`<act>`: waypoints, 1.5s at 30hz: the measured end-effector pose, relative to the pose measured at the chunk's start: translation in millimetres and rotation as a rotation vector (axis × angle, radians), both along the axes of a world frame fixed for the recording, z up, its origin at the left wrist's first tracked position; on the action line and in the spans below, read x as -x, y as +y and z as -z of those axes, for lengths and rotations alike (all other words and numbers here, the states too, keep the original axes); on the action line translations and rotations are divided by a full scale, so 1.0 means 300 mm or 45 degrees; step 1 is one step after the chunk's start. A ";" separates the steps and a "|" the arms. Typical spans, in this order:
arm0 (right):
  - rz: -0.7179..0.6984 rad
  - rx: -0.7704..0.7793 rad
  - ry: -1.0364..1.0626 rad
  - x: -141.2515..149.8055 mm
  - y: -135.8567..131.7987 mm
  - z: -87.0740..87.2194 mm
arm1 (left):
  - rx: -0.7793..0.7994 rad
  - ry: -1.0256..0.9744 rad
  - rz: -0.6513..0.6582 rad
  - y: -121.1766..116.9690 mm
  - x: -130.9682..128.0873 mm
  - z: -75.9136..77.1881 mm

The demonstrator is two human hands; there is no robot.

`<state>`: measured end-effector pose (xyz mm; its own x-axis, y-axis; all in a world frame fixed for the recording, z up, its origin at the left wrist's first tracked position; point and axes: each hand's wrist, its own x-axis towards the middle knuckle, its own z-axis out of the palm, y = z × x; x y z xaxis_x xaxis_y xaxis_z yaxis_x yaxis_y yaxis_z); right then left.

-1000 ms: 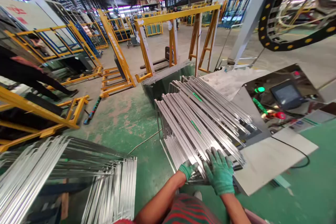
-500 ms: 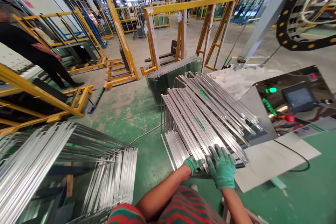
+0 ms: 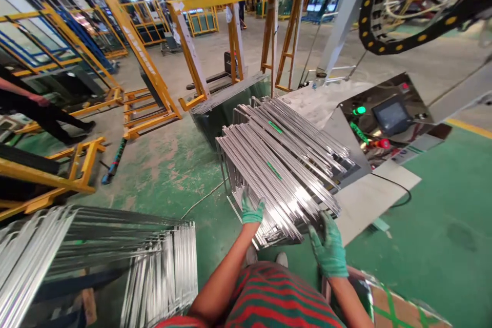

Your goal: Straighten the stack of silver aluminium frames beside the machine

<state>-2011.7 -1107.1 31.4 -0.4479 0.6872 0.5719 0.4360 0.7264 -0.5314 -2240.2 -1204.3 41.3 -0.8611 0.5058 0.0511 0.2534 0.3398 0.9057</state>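
Green-painted factory floor (image 3: pixel 177 174) carried yellow steel racks (image 3: pixel 154 82) well beyond the hands, and a control panel (image 3: pixel 388 118) stood beyond the right hand. Directly ahead of both hands leaned a stack of aluminium spacer frames (image 3: pixel 280 164), propped on edge. The gloved left hand (image 3: pixel 251 210) gripped the stack's near left edge, while the gloved right hand (image 3: pixel 330 248), fingers curled, held its near right corner, evidently steadying it.

The metal strips (image 3: pixel 96 261) at lower left are blurred and cut off by the edge. The left hand (image 3: pixel 251 209) hides its fingertips among the stacked frames (image 3: pixel 280 164).
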 end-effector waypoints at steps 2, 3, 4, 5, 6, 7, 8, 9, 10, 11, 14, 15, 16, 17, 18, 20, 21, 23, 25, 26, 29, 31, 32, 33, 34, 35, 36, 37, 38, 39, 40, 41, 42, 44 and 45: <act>0.022 -0.037 -0.063 0.002 -0.010 0.002 | 0.007 0.317 0.050 0.022 0.053 -0.031; 0.043 -0.057 -0.094 0.004 -0.010 0.000 | 0.017 0.458 0.124 0.038 0.068 -0.046; 0.067 -0.082 -0.119 0.006 -0.006 -0.002 | 0.046 0.615 0.215 0.057 0.077 -0.059; 0.086 -0.105 -0.139 0.006 0.002 -0.005 | 0.093 0.742 0.316 0.077 0.079 -0.069; 0.094 -0.130 -0.156 0.005 0.014 -0.008 | 0.154 0.821 0.425 0.097 0.076 -0.078; 0.089 -0.156 -0.172 0.003 0.028 -0.010 | 0.222 0.867 0.536 0.114 0.069 -0.085; 0.082 -0.181 -0.191 -0.001 0.044 -0.011 | 0.289 0.891 0.636 0.127 0.060 -0.091; 0.088 -0.203 -0.210 -0.006 0.061 -0.009 | 0.352 0.901 0.719 0.135 0.052 -0.098; 0.114 -0.215 -0.227 -0.012 0.078 -0.006 | 0.403 0.909 0.775 0.138 0.045 -0.105; 0.153 -0.213 -0.234 -0.017 0.094 -0.001 | 0.442 0.917 0.803 0.137 0.042 -0.114; 0.232 -0.147 -0.183 -0.019 0.136 0.017 | 0.514 0.946 0.755 0.129 0.050 -0.145; 0.218 -0.119 -0.160 -0.013 0.145 0.021 | 0.548 0.957 0.733 0.130 0.058 -0.155; 0.188 -0.088 -0.140 -0.004 0.151 0.023 | 0.584 0.966 0.714 0.134 0.066 -0.162; 0.151 -0.050 -0.130 0.009 0.154 0.023 | 0.613 0.970 0.698 0.142 0.074 -0.166; 0.118 -0.004 -0.131 0.023 0.154 0.021 | 0.628 0.971 0.688 0.153 0.081 -0.167; 0.082 0.084 -0.153 0.051 0.146 0.016 | 0.626 0.962 0.690 0.181 0.088 -0.162; 0.083 0.113 -0.163 0.061 0.140 0.015 | 0.624 0.952 0.710 0.195 0.088 -0.158; 0.108 0.143 -0.164 0.072 0.132 0.013 | 0.637 0.923 0.781 0.218 0.084 -0.152; 0.106 0.179 -0.157 0.066 0.135 0.016 | 0.646 0.893 0.841 0.228 0.079 -0.151; 0.094 0.195 -0.150 0.059 0.141 0.019 | 0.640 0.881 0.849 0.227 0.078 -0.152; 0.062 0.189 -0.103 0.034 0.173 0.032 | 0.616 0.873 0.827 0.213 0.077 -0.154; 0.059 0.141 -0.073 0.024 0.190 0.043 | 0.591 0.876 0.821 0.203 0.078 -0.150; 0.052 0.129 -0.068 0.023 0.195 0.047 | 0.580 0.879 0.819 0.201 0.078 -0.147; 0.042 0.130 -0.067 0.024 0.196 0.052 | 0.571 0.887 0.818 0.201 0.077 -0.144; 0.032 0.139 -0.069 0.026 0.195 0.055 | 0.573 0.896 0.819 0.202 0.076 -0.141; 0.032 0.153 -0.068 0.030 0.193 0.057 | 0.585 0.903 0.824 0.205 0.074 -0.139; 0.041 0.164 -0.065 0.036 0.189 0.058 | 0.600 0.906 0.833 0.208 0.072 -0.138; 0.057 0.162 -0.063 0.041 0.186 0.058 | 0.610 0.907 0.837 0.210 0.070 -0.139; 0.076 0.146 -0.065 0.047 0.183 0.057 | 0.611 0.905 0.835 0.212 0.069 -0.140; 0.085 0.124 -0.070 0.051 0.180 0.055 | 0.606 0.899 0.827 0.212 0.068 -0.141; 0.083 0.103 -0.077 0.055 0.178 0.053 | 0.596 0.893 0.816 0.210 0.068 -0.143; 0.068 0.092 -0.089 0.058 0.175 0.049 | 0.581 0.890 0.803 0.207 0.070 -0.145; 0.043 0.096 -0.106 0.061 0.171 0.044 | 0.571 0.888 0.794 0.203 0.072 -0.147; -0.005 0.131 -0.136 0.062 0.161 0.034 | 0.574 0.887 0.791 0.194 0.076 -0.148; -0.026 0.156 -0.144 0.061 0.156 0.029 | 0.578 0.891 0.793 0.189 0.079 -0.147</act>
